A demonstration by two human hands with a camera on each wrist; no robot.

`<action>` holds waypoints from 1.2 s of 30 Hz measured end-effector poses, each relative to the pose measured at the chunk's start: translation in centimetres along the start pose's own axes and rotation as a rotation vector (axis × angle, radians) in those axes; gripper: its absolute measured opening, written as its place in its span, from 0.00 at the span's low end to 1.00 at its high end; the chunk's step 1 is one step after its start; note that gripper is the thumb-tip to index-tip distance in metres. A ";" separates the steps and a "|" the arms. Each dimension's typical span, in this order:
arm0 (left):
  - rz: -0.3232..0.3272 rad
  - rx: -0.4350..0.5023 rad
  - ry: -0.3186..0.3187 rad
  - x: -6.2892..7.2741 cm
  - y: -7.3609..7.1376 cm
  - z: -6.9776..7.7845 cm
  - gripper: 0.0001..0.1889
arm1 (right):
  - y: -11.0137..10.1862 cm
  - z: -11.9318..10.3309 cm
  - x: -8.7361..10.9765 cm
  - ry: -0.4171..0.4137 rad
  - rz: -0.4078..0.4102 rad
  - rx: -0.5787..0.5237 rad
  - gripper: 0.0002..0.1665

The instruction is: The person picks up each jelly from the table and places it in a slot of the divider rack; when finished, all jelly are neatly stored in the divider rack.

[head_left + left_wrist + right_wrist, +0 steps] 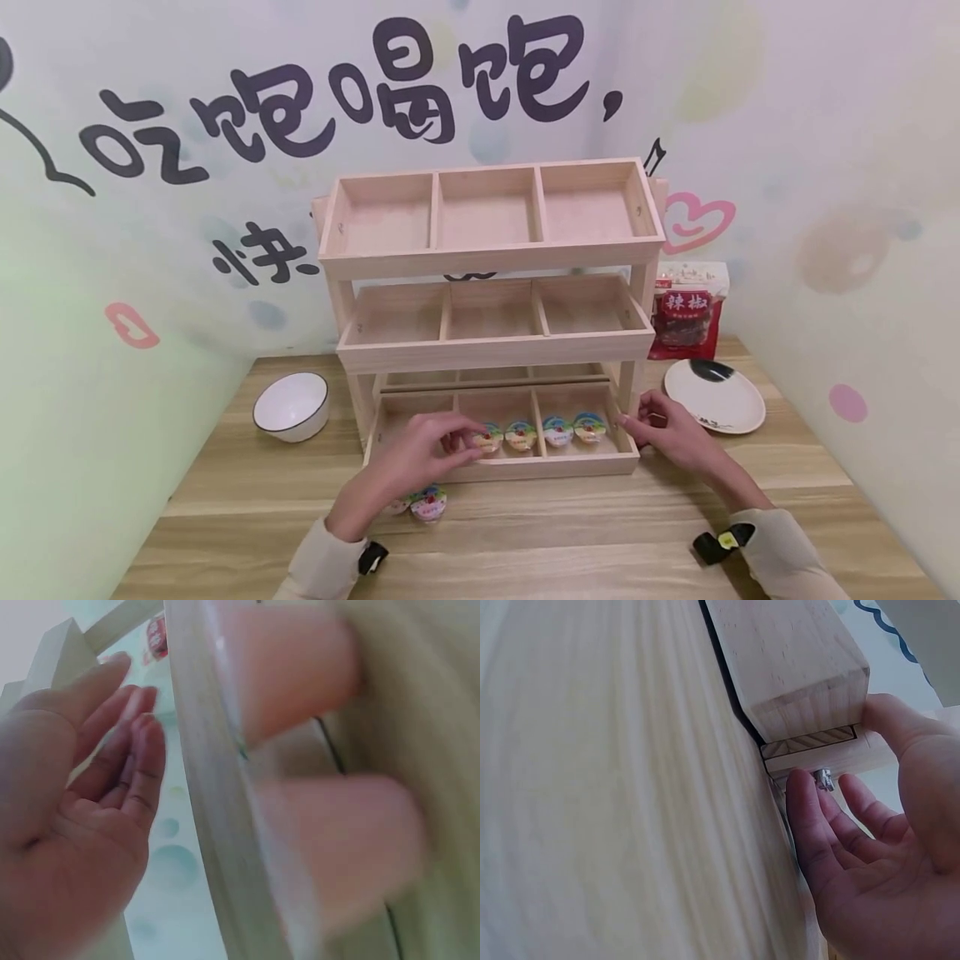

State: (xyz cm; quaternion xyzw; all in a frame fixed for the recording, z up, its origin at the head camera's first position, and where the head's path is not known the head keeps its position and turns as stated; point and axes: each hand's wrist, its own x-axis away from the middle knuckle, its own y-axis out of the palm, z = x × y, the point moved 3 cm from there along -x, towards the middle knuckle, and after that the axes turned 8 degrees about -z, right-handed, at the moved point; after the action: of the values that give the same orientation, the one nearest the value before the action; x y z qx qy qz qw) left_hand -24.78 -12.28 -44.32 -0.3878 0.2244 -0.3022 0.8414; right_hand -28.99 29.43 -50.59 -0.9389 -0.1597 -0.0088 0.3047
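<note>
In the head view my left hand (431, 446) reaches over the bottom tray (540, 469) of a three-tier wooden rack, fingertips right at a jelly cup (489, 437) in the middle compartment. The left wrist view shows its fingers loosely extended around nothing. Beside that cup sits a second jelly cup (521, 436), and two blue-lidded cups (573, 429) stand in the right compartment. My right hand (671, 431) is at the tray's right end, thumb against the wood, fingers loosely bent near a metal bolt (824, 779). Two more jelly cups (429, 504) lie on the table below my left wrist.
Two upper trays (495, 354) of the rack overhang the bottom one. A white bowl (291, 408) stands to the left. On the right are a plate (723, 408) and a red-and-white food packet (686, 312). Walls close in the table (570, 533) at the back and sides.
</note>
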 end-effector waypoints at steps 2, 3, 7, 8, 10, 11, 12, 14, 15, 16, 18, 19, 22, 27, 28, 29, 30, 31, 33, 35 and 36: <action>0.018 0.004 0.035 1.1 -0.2 0.0 0.12 | 0.1 -0.2 0.0 -0.010 0.003 -0.011 0.25; 0.026 0.006 0.056 1.7 -0.3 0.0 0.12 | 0.1 -0.2 0.0 -0.014 0.005 -0.017 0.24; 0.049 -0.012 0.130 3.7 -0.5 0.0 0.11 | 0.1 -0.1 0.1 -0.017 0.018 -0.022 0.23; 0.050 -0.020 0.138 4.1 -0.5 0.0 0.11 | 0.1 -0.1 0.1 -0.017 0.020 -0.024 0.22; 0.042 -0.037 0.133 4.9 -0.6 0.0 0.11 | 0.0 0.0 0.1 -0.017 0.020 -0.025 0.22; 0.035 -0.046 0.122 5.2 -0.5 -0.1 0.11 | 0.0 0.0 0.1 -0.017 0.019 -0.027 0.22; 0.023 -0.051 0.109 5.6 -0.5 -0.1 0.11 | 0.0 0.0 0.1 -0.016 0.018 -0.029 0.22; -0.001 -0.057 0.081 6.2 -0.4 -0.1 0.12 | 0.0 -0.1 0.1 -0.020 0.014 -0.028 0.22; -0.010 -0.060 0.071 6.5 -0.3 -0.1 0.12 | 0.0 -0.1 0.1 -0.022 0.013 -0.026 0.22; -0.016 -0.067 0.064 6.8 -0.2 -0.1 0.13 | 0.1 -0.2 0.1 -0.024 0.014 -0.025 0.23; -0.023 -0.074 0.053 7.2 0.0 -0.2 0.16 | 0.1 -0.2 0.1 -0.028 0.015 -0.022 0.23; -0.025 -0.073 0.042 7.3 0.1 -0.3 0.17 | 0.1 -0.2 0.1 -0.030 0.015 -0.018 0.23; -0.026 -0.065 0.017 7.6 0.3 -0.5 0.20 | 0.1 -0.2 0.1 -0.025 0.015 -0.013 0.23; -0.018 -0.060 0.041 7.8 0.5 -0.6 0.21 | 0.1 0.1 0.1 0.006 0.017 -0.007 0.24; -0.016 -0.064 0.049 7.8 0.5 -0.6 0.21 | 0.1 0.1 0.2 0.012 0.018 -0.009 0.25; -0.015 -0.069 0.058 7.8 0.5 -0.6 0.21 | 0.1 0.2 0.2 0.012 0.016 -0.009 0.25; -0.015 -0.078 0.066 7.8 0.5 -0.6 0.21 | 0.0 0.2 0.2 0.009 0.014 -0.010 0.25; -0.014 -0.089 0.073 7.8 0.5 -0.5 0.21 | 0.0 0.2 0.2 0.008 0.013 -0.010 0.25; -0.018 -0.116 0.081 7.7 0.6 -0.5 0.20 | 0.0 0.2 0.1 0.004 0.011 -0.012 0.25; -0.026 -0.141 0.085 7.7 0.6 -0.4 0.19 | 0.0 0.2 0.1 0.001 0.010 -0.012 0.25; -0.031 -0.152 0.085 7.6 0.6 -0.3 0.18 | 0.0 0.2 0.1 0.000 0.010 -0.012 0.25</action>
State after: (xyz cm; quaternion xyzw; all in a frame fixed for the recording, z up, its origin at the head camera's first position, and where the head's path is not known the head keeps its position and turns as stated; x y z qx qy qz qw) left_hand -19.32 -17.39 -46.06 -0.4407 0.2763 -0.3135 0.7944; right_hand -28.92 29.52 -50.76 -0.9415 -0.1552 -0.0084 0.2992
